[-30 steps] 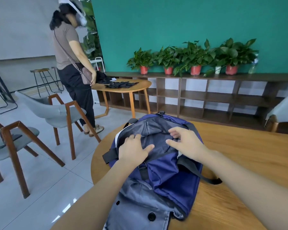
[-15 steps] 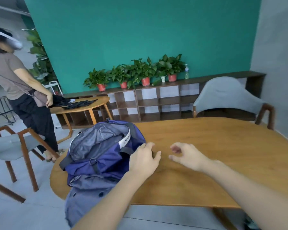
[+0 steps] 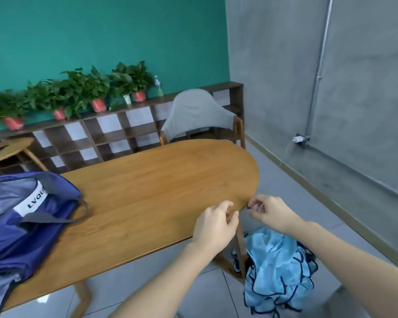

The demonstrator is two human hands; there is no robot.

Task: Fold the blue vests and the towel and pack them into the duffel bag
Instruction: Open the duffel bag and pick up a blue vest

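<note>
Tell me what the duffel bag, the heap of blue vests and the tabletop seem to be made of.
Duffel bag: thin synthetic weave, probably nylon, by its slight sheen and soft creases, with grey webbing straps.
Blue vests: light, glossy fabric, likely polyester, ruffling loosely, edged in dark binding.
Table: wood or wood veneer, by the visible grain, smooth satin finish.

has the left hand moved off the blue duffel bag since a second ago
Yes. The left hand has left the blue fabric duffel bag and gone rightwards along the oval wooden table to its rounded right end, above the pale blue vests.
</note>
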